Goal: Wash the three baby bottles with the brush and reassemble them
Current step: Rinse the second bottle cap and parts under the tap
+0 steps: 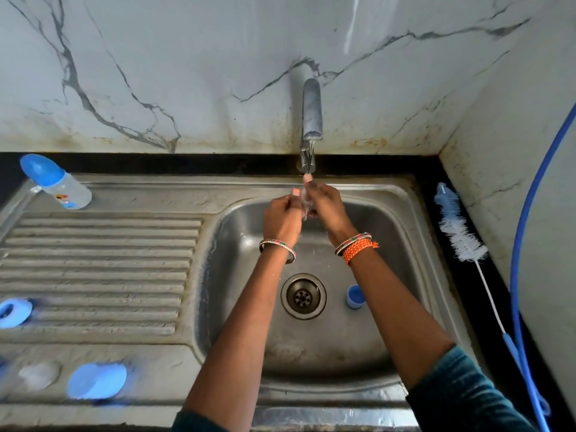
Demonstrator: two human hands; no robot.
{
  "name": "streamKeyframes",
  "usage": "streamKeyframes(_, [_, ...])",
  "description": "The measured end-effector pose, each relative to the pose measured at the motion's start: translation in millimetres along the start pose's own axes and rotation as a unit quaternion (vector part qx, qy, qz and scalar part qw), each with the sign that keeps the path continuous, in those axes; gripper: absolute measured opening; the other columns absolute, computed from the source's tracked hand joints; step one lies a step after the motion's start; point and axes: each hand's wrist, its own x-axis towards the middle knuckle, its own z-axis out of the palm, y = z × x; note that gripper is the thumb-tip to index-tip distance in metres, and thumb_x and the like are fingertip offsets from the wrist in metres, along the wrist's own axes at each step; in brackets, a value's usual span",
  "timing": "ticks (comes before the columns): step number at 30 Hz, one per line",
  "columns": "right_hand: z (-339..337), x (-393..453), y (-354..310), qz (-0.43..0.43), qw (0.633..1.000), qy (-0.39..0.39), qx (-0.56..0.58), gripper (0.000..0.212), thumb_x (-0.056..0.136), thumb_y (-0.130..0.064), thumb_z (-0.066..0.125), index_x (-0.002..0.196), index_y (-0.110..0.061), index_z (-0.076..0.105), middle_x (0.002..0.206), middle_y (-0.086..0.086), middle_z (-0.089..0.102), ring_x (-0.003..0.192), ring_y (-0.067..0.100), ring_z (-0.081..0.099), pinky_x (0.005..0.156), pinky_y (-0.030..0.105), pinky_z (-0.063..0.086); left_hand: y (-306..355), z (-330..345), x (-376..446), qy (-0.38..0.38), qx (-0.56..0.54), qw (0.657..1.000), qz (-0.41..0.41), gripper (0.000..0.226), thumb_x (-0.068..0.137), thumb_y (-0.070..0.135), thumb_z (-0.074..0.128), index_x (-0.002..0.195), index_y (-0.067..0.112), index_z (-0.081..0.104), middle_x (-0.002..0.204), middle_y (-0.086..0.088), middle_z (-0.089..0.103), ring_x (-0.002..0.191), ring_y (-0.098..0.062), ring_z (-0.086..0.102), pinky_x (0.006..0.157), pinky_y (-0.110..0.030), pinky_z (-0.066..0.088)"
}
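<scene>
Head view: left hand point(282, 218) and right hand point(327, 207) together pinch a small clear, blurred piece point(307, 203) under the steel tap point(311, 112), above the stainless sink point(405, 219).

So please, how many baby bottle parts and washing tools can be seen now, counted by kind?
Assembled bottle with cap: 1
Blue ring: 1
Blue cap on drainboard: 1
Blue cap in the basin: 1
Clear part on drainboard: 1
Clear part in the hands: 1, too blurred to name
Bottle brush: 1
Total: 7
</scene>
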Motion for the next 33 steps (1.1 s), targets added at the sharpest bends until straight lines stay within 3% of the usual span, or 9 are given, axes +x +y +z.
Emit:
streamKeyframes(2, [-0.7,0.9,2.1,-0.002,0.999,-0.037,-0.007,0.025,0.097,-0.028,0.053,0.086,-0.007,0.060,0.077,0.009,0.057,0.069,0.015,0.052,0.058,0.023,0.042,1.1,-0.6,5.0,0.000,-0.060,0.995,-0.080,0.053,0.099,0.036,0.042,0.050,0.016,0.042,0.033,0.007,0.036,0.041,-0.012,0.035,0.046,-0.025,0.023])
streamKeyframes(4, [-1.6,2.2,4.0,-0.015,0.999,-0.026,-0.013,0.029,0.094,-0.031,0.057,0.087,-0.003,0.060,0.078,0.017,0.058,0.069,0.023,0.053,0.059,0.028,0.045,0.1,-3.2,6.4,-0.032,-0.093,0.987,-0.128,0.054,0.099,0.041,0.041,0.052,0.014,0.042,0.029,0.008,0.032,0.031,-0.008,0.031,0.042,-0.021,0.021])
streamKeyframes(8, [-0.9,4.4,5.2,-0.022,0.999,0.030,-0.012,0.045,0.090,-0.039,0.062,0.065,-0.003,0.058,0.059,0.022,0.057,0.052,0.028,0.054,0.057,0.037,0.047,-4.2,-3.0,-0.8,-0.080,-0.055,0.991,-0.092,0.052,0.097,0.047,0.041,0.060,0.014,0.055,0.045,0.004,0.047,0.031,-0.004,0.037,0.036,-0.016,0.029])
streamKeyframes(13, [0.8,2.4,8.4,-0.012,0.999,-0.001,-0.031,0.038,0.097,-0.028,0.054,0.084,0.006,0.067,0.072,0.017,0.065,0.059,0.021,0.059,0.055,0.028,0.047,-13.9,1.0,5.4,0.005,-0.114,0.992,-0.046,0.017,0.093,0.012,0.058,0.076,0.008,0.057,0.072,-0.012,0.061,0.046,-0.004,0.058,0.044,-0.019,0.051])
streamKeyframes(16, [-5.3,-0.9,7.0,-0.002,0.998,-0.058,-0.018,0.028,0.098,-0.019,0.052,0.096,0.005,0.067,0.079,0.012,0.068,0.067,0.018,0.065,0.058,0.026,0.052,-15.8,-3.3,5.1,-0.002,-0.165,0.986,-0.039,0.006,0.088,-0.005,0.059,0.086,-0.002,0.063,0.071,-0.011,0.063,0.052,-0.007,0.065,0.050,-0.020,0.055])
streamKeyframes(20, [-12.2,-3.6,6.4,0.002,0.994,-0.095,-0.046,0.019,0.091,-0.012,0.063,0.102,0.002,0.066,0.087,0.018,0.066,0.071,0.025,0.056,0.058,0.025,0.046,-20.4,-8.4,9.8,-0.035,-0.140,0.989,-0.026,0.012,0.091,0.001,0.058,0.094,-0.008,0.065,0.073,-0.011,0.065,0.050,-0.006,0.065,0.052,-0.020,0.056])
streamKeyframes(26, [-11.9,-6.8,10.5,-0.008,0.998,-0.043,-0.054,0.023,0.089,-0.020,0.065,0.091,0.003,0.069,0.073,0.004,0.065,0.059,0.005,0.057,0.054,0.016,0.046,-31.9,3.0,4.8,-0.048,-0.100,0.994,-0.004,0.022,0.097,0.009,0.048,0.092,-0.006,0.064,0.080,-0.018,0.065,0.062,-0.016,0.065,0.059,-0.023,0.057])
streamKeyframes(31, [-5.6,-7.9,23.3,-0.031,0.992,0.004,-0.125,0.023,0.090,-0.024,0.064,0.083,-0.003,0.071,0.073,0.005,0.069,0.066,0.011,0.062,0.067,0.027,0.051,-40.6,9.5,0.6,-0.058,-0.179,0.974,-0.125,0.036,0.101,0.016,0.041,0.071,0.007,0.058,0.051,-0.002,0.063,0.041,-0.010,0.059,0.047,-0.025,0.054])
streamKeyframes(33, [-5.2,-12.3,29.4,-0.043,0.982,-0.003,-0.184,0.019,0.091,-0.022,0.064,0.085,-0.006,0.073,0.076,0.002,0.069,0.066,0.007,0.061,0.065,0.019,0.047,-48.6,11.1,0.3,-0.067,-0.267,0.942,-0.192,0.031,0.100,0.010,0.041,0.073,0.005,0.056,0.046,0.002,0.062,0.040,-0.007,0.059,0.046,-0.023,0.053])
